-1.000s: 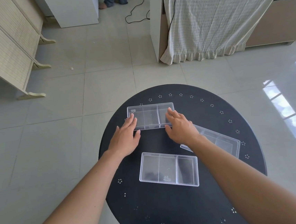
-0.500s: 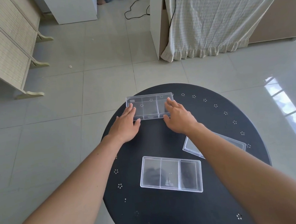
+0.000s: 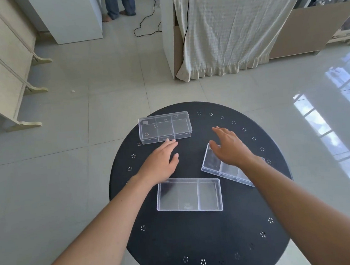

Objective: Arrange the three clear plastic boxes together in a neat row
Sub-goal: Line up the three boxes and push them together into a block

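My left hand (image 3: 159, 160) is flat and loosely spread, palm down, empty, its fingertips just short of the near edge of the far box (image 3: 165, 127); I cannot tell if they touch it. My right hand (image 3: 227, 146) is open with fingers fanned, holding nothing, over the upper end of the angled box (image 3: 222, 168), contact uncertain. The far box sits square-on near the far rim of the round black table (image 3: 201, 236). The near box (image 3: 188, 194) lies square-on in the middle, well apart from the far one. The angled box lies skewed to the right, close to the near box's corner. Judgement: one box placed, second pick in hand. Next move calls for turning the angled box parallel, then sliding it flush to its neighbours; thin clear walls may skid.
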The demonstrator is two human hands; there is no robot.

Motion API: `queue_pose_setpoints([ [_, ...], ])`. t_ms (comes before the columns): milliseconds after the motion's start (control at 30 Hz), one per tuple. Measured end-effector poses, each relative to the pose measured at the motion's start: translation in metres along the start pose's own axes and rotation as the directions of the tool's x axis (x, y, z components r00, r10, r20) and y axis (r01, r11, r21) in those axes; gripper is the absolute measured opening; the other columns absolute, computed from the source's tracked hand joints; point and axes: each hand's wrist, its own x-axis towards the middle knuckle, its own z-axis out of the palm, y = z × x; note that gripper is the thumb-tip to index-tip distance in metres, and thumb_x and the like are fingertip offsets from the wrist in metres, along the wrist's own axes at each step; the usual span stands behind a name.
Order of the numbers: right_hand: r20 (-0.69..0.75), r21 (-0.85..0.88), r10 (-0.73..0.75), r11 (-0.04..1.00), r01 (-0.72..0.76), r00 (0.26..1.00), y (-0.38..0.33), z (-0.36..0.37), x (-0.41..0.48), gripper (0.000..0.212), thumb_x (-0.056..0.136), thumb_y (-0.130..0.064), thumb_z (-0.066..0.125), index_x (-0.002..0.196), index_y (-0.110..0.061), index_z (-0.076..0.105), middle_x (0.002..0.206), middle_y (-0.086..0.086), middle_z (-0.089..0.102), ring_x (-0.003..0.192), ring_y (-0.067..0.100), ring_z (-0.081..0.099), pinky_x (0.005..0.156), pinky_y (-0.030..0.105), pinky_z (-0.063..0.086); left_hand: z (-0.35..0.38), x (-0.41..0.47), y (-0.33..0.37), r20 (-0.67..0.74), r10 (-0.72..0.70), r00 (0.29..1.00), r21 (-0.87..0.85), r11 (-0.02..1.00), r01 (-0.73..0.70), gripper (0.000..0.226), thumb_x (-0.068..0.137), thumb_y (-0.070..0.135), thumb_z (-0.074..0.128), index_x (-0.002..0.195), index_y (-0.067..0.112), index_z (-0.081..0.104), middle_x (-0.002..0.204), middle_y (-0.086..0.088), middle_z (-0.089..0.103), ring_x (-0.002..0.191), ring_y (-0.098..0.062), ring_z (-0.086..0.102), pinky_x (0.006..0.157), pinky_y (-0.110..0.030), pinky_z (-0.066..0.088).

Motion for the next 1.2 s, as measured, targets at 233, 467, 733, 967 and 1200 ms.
queue_pose_setpoints([
  [233,0.009,0.013,0.132,0.991,-0.132,0.991,0.052,-0.002,-0.056,0.062,0.106,-0.037,0.049,0.163,-0.013,0.041,0.169,0.012,0.041,0.156,0.036,0.036,0.125,0.054,0.034,0.044,-0.012,0.056,0.166,0.063,0.984,0.040,0.997,-0.070,0.058,0.113,0.032,0.041,0.169,0.018,0.033,0.179,0.005,0.025,0.167,-0.010,0.014,0.132,-0.040,0.025],
  [467,0.033,-0.027,0.212,0.977,-0.211,0.977,0.077,0.001,-0.092,0.055,0.104,-0.035,0.051,0.154,-0.014,0.050,0.165,0.011,0.045,0.150,0.038,0.039,0.117,0.059,0.040,0.074,0.001,0.102,0.278,0.071,0.958,0.110,0.988,-0.106,0.066,0.112,0.030,0.040,0.172,0.013,0.018,0.182,0.002,0.005,0.168,-0.015,0.011,0.131,-0.039,0.024],
  [733,0.067,-0.111,0.243,0.966,-0.234,0.968,0.086,0.006,-0.102,0.056,0.104,-0.036,0.044,0.154,-0.010,0.046,0.174,0.004,0.029,0.149,0.036,0.040,0.113,0.060,0.042,0.085,0.008,0.113,0.305,-0.030,0.952,0.280,0.958,-0.060,0.066,0.113,0.033,0.035,0.173,0.021,0.011,0.182,0.005,-0.004,0.169,-0.016,0.005,0.127,-0.053,0.031],
  [967,0.110,-0.069,0.138,0.989,-0.131,0.984,0.077,0.022,-0.092,0.067,0.106,-0.033,0.045,0.166,-0.013,0.026,0.181,0.000,0.007,0.162,0.033,0.021,0.119,0.062,0.038,0.074,-0.002,0.098,0.257,-0.110,0.960,0.317,0.948,0.024,0.063,0.114,0.037,0.035,0.173,0.027,0.015,0.182,0.005,-0.005,0.169,-0.020,0.007,0.127,-0.058,0.029],
  [1200,0.131,-0.062,0.053,0.997,-0.045,0.990,0.041,0.038,-0.074,0.072,0.106,-0.031,0.047,0.170,-0.021,0.017,0.181,-0.003,0.001,0.166,0.026,0.008,0.120,0.060,0.038,0.049,-0.015,0.067,0.225,-0.177,0.958,0.327,0.940,0.097,0.062,0.114,0.037,0.036,0.172,0.028,0.019,0.182,0.004,0.000,0.168,-0.023,0.014,0.128,-0.058,0.029],
])
